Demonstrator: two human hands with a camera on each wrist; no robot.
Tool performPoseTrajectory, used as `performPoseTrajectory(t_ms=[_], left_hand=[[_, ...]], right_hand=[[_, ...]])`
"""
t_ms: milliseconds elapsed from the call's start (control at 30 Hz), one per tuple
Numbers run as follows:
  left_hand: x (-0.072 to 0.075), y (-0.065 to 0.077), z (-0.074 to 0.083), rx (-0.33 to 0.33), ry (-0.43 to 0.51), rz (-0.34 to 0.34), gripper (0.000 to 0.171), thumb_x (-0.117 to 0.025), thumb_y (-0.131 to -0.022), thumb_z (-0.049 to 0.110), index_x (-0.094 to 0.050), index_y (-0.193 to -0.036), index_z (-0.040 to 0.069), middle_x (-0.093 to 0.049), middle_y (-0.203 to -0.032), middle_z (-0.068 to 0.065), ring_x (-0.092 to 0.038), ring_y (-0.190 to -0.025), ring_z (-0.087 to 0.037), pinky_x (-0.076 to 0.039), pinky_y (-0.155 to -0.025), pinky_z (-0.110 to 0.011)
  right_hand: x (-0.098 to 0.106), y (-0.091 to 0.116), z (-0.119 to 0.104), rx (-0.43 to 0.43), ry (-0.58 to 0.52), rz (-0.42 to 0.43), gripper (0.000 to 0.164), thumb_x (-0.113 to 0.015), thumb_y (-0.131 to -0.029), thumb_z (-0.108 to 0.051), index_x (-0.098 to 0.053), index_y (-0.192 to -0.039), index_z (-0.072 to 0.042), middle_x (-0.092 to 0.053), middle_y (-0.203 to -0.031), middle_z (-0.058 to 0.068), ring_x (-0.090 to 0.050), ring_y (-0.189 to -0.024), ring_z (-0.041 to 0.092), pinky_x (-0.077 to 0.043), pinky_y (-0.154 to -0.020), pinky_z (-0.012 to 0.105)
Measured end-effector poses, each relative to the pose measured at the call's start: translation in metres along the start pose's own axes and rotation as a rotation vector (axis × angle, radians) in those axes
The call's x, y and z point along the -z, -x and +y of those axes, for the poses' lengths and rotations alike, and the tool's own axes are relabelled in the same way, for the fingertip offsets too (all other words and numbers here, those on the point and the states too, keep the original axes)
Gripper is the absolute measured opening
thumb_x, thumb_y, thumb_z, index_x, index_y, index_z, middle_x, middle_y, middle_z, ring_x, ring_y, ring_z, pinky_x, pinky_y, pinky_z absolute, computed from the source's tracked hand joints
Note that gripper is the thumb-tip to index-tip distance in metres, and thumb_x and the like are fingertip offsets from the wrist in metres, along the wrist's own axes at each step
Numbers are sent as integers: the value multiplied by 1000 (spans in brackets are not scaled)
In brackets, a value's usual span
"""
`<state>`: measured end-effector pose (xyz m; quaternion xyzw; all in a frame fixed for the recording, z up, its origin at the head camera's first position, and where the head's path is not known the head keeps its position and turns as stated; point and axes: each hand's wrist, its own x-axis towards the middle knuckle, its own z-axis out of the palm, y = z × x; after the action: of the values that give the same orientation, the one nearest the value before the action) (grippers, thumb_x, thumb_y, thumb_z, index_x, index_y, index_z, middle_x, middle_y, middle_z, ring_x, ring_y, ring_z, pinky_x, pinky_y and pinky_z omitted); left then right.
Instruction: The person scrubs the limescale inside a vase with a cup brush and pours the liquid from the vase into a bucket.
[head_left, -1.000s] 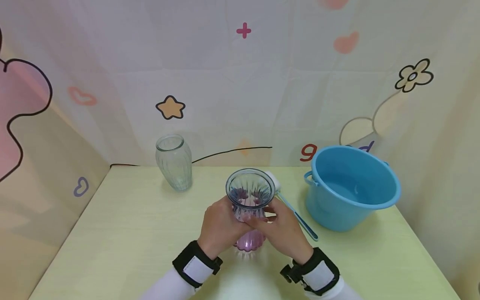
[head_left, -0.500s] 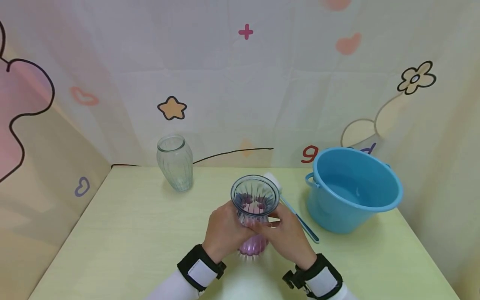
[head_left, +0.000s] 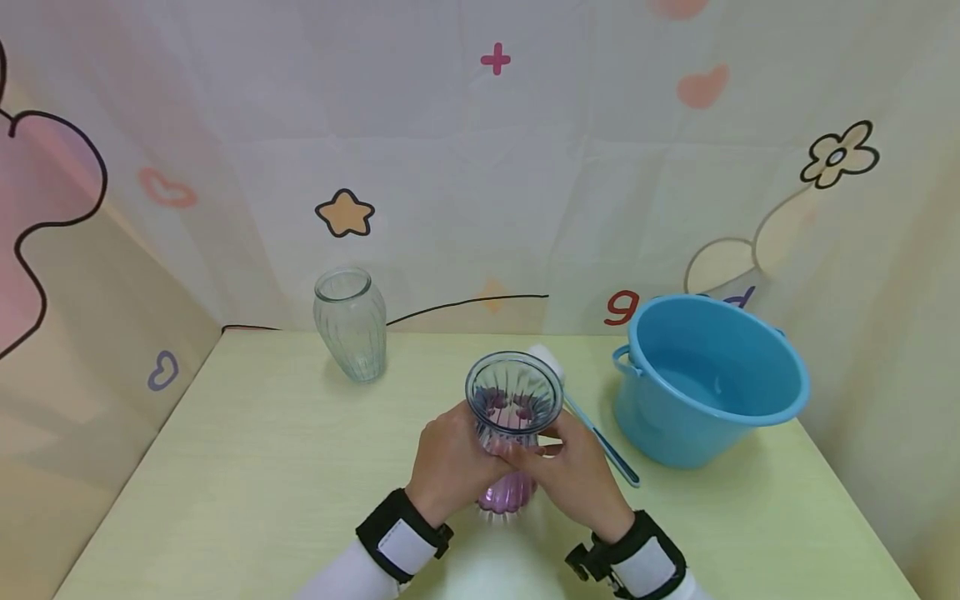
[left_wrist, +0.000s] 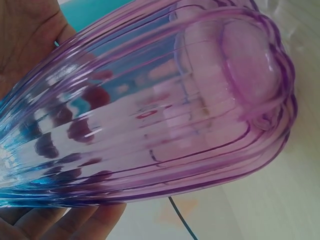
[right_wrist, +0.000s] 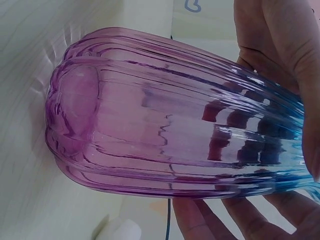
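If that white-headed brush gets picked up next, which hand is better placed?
Probably the right hand: the brush lies on its side of the purple vase, close by. The left hand is across it, farther away. Both hold the vase, so the right would need to let go first.

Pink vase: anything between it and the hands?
Nothing visible. The left hand and right hand hold the pink vase directly. The brush lies beyond the right hand and the bucket stands farther right, neither in between.
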<state>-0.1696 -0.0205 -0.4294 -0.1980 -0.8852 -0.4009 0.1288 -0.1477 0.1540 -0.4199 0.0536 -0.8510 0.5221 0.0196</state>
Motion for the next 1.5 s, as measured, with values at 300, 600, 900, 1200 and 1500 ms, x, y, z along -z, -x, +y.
performPoseTrajectory(t_ms=[300,600,900,1200,1500], left_hand=[[-6,0,-2,-1,4,8,66,-93,-71,45,-64,-121,14,-78,-104,-3,-76,-91,-19,-59,-72,-33],[-15,2,-11,14,55,31,75,-94,-70,44,-57,-128,14,-78,-110,-7,-76,-96,-23,-61,-79,-39],[-24,3,-17,45,88,-27,75,-90,-76,48,-52,-133,17,-75,-116,-5,-75,-101,-23,-62,-83,-41],[-26,5,-22,62,115,-30,77,-90,-75,48,-52,-135,19,-75,-119,-5,-74,-105,-23,-61,-86,-43],[-28,5,-24,21,90,-10,79,-91,-75,48,-51,-135,17,-75,-119,-4,-74,-104,-22,-62,-85,-43]], right_hand=[[0,3,3,12,16,13,58,-83,-87,-37,-60,-138,-22,-68,-136,2,-67,-120,28,-61,-91,40],[-3,3,6,7,19,33,59,-85,-85,-40,-63,-135,-17,-70,-134,3,-69,-118,27,-61,-89,39],[-6,3,13,6,7,79,61,-87,-83,-40,-65,-134,-14,-72,-130,2,-71,-115,29,-63,-87,39],[-11,3,17,20,15,85,60,-87,-82,-42,-65,-133,-18,-73,-129,2,-72,-113,28,-63,-84,37],[-11,2,17,-2,34,93,62,-88,-82,-39,-64,-134,-16,-73,-128,2,-71,-114,29,-63,-84,40]])
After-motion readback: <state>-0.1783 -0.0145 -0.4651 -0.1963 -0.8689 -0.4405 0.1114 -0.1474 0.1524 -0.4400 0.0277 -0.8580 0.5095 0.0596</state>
